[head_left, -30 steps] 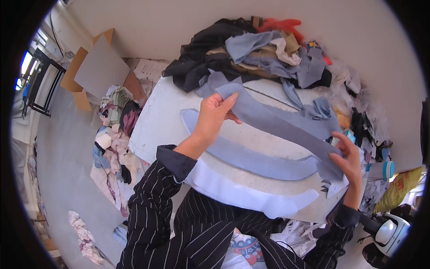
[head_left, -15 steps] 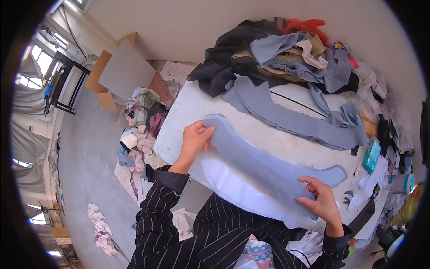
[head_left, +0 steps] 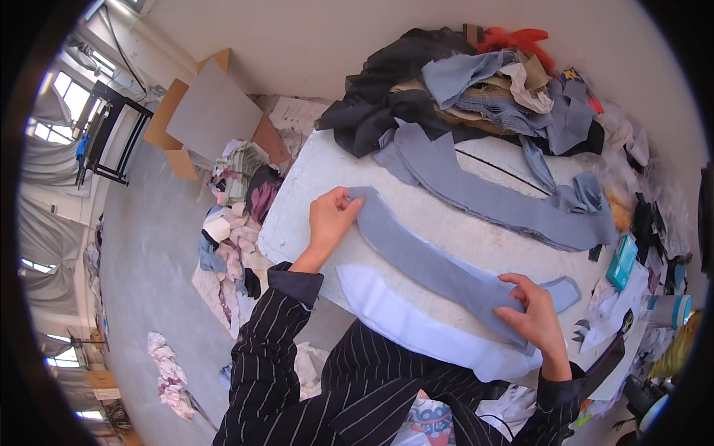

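Observation:
My left hand [head_left: 331, 223] pinches the left end of a curved blue-grey fabric strip [head_left: 416, 264] between thumb and fingers. My right hand [head_left: 534, 316] rests over the strip's right part, thumb and forefinger apart on the cloth. Beneath lies another blue-grey piece [head_left: 561, 292]; its rounded end sticks out past my right hand, and a paler edge shows along the upper side. Closer to me, a curved white fabric piece [head_left: 416, 325] lies along the table's near edge. Farther back, a stack of curved grey-blue strips [head_left: 491, 197] spreads across the white table [head_left: 312, 186].
Dark and grey cloth [head_left: 401, 82] is heaped at the table's back, with a red bundle [head_left: 520, 44]. A teal box [head_left: 622, 262] and a lidded tub [head_left: 667, 308] stand at the right. Cloth scraps [head_left: 238, 230] and an opened carton [head_left: 208, 111] sit left of the table.
The upper strip has shifted away from the white piece and now overlies the lower blue-grey piece more fully. My left hand moved slightly right, my right hand slightly up.

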The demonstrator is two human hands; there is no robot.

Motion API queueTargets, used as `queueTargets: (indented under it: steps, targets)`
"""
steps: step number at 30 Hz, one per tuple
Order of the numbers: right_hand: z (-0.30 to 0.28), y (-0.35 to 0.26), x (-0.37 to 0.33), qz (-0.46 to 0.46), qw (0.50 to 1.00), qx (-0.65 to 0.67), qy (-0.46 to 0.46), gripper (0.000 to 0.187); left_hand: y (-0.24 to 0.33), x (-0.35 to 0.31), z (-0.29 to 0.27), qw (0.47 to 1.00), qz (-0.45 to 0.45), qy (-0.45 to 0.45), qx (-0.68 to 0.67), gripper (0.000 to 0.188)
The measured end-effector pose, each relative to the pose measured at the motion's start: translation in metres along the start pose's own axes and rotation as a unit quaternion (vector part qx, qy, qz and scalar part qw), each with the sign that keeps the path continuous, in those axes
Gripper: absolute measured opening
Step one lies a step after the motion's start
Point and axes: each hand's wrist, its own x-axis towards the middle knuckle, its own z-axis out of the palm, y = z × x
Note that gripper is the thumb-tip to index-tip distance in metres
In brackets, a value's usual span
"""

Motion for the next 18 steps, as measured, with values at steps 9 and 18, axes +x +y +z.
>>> queueTargets:
  steps: [9, 18]
  targets:
    - [-0.005, -0.005, 0.005, -0.032, 0.999, -0.029, 0.008, 0.053, 0.030, -0.012, 0.014, 0.908, 0.293, -0.027, 0.298, 0.043]
    - [-0.003, 0.002, 0.011, -0.017, 0.998, -0.048, 0.044, 0.051, 0.026, -0.012, 0.026, 0.895, 0.277, -0.146, 0.318, 0.051]
